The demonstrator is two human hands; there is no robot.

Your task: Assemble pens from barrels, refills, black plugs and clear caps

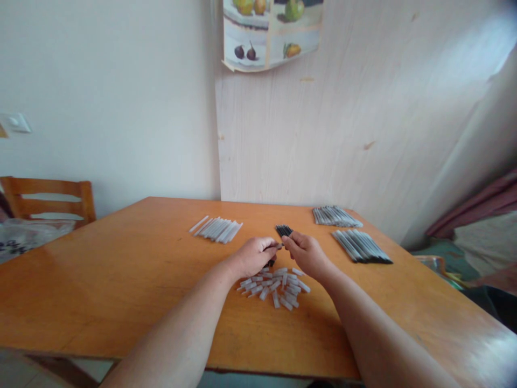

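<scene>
My left hand (255, 256) is closed over the middle of the table, with dark ends of something (271, 263) showing below its fingers. Close beside it, my right hand (306, 251) is pinched, its fingertips almost meeting those of the left. A small pale piece shows between the fingertips, too small to name. Just under both hands lies a loose pile of short whitish translucent caps (278, 284). Behind the right fingers is a small row of thin black sticks (283, 230), partly hidden by that hand.
White tubes (218, 229) lie in a row at the left on the wooden table (161, 269). Two groups of clear-grey sticks, a near one (362, 247) and a far one (336, 216), lie at the right. A wooden chair (48, 188) stands at the left by the wall.
</scene>
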